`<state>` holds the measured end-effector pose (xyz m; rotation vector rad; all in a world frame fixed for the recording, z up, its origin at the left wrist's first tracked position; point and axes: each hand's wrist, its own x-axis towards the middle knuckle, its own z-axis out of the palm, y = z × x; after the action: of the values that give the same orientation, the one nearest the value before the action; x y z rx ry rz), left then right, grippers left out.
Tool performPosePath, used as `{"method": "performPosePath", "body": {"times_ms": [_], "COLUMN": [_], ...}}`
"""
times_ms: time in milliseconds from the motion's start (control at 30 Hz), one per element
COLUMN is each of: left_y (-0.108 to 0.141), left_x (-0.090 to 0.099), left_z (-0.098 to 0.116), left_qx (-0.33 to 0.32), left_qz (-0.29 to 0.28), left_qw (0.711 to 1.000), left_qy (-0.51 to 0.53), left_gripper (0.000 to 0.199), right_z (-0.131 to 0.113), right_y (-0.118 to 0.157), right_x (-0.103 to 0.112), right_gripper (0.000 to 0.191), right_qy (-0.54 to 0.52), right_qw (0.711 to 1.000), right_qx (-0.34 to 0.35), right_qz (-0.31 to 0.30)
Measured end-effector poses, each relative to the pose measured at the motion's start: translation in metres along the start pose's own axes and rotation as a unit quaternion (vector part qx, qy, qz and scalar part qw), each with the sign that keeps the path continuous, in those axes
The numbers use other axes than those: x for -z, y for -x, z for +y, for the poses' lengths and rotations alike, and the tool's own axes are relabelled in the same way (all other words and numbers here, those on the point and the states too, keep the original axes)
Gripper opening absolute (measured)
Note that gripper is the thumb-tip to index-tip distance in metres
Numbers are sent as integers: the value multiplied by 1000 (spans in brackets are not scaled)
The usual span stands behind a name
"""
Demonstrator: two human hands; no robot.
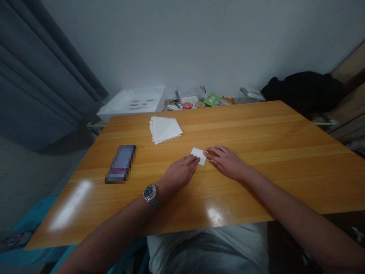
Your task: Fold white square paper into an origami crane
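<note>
A small folded piece of white paper [201,160] lies on the wooden table between my two hands, with a row of small holes along its top edge. My left hand [180,173], with a metal watch [149,193] on the wrist, reaches in from the left. Its outstretched fingers rest flat on the paper's left part and cover some of it. From the right comes my right hand [226,161], its fingers stretched and slightly apart. Those fingertips touch the paper's right corner. Neither hand is closed around anything.
A stack of white punched sheets [165,129] lies toward the table's back left. Nearer the left edge is a blurred-out phone [121,163]. Beyond the wooden table [256,133] stand a white foam box [137,101], a green booklet [215,100] and a black cloth heap [302,91].
</note>
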<state>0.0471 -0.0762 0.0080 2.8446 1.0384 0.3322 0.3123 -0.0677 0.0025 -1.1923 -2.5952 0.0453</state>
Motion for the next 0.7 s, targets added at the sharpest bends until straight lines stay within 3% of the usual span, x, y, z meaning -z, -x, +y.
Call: {"method": "performPosePath", "body": {"times_ms": [433,700], "left_y": [0,0], "left_x": [-1,-3], "left_z": [3,3], "left_qx": [7,0], "left_qz": [6,2], "left_qw": [1000,1000], "left_qy": [-9,-27], "left_gripper": [43,44], "right_z": [3,-4], "right_y": [-1,2], "right_x": [-1,5], "right_gripper": [46,46], "right_qy": [-8,33], "right_qw": [999,999], "right_qx": [-41,-12], "right_qz": [27,-19]}}
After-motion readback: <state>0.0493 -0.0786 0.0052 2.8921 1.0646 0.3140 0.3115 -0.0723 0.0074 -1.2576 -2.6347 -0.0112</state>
